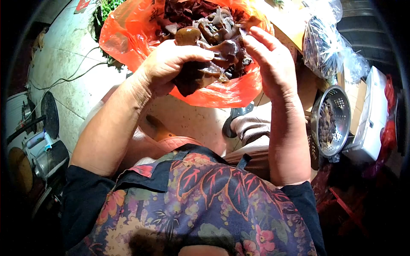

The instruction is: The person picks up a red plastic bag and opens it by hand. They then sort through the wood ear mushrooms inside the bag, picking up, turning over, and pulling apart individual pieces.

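Observation:
My left hand [164,64] is closed on a dark brown, wet, glossy wood ear mushroom [198,79], thumb lying across the top. The held mushroom is over the near side of an orange-red plastic bag [124,36]. Inside the bag lies a heap of more wood ear mushrooms [181,12], dark and ruffled. On the right of the bag, my right hand [273,64] has its fingers stretched out and parted, fingertips close to the mushroom pieces. The fingers of my left hand beneath the mushroom are hidden.
To the right stands a metal colander [345,109] with dark pieces [327,123] in it, beside a white box [370,121]. A clear plastic bag [322,49] is at the upper right. Green leaves [110,7] and a thin cable [70,80] lie on the tiled floor at left.

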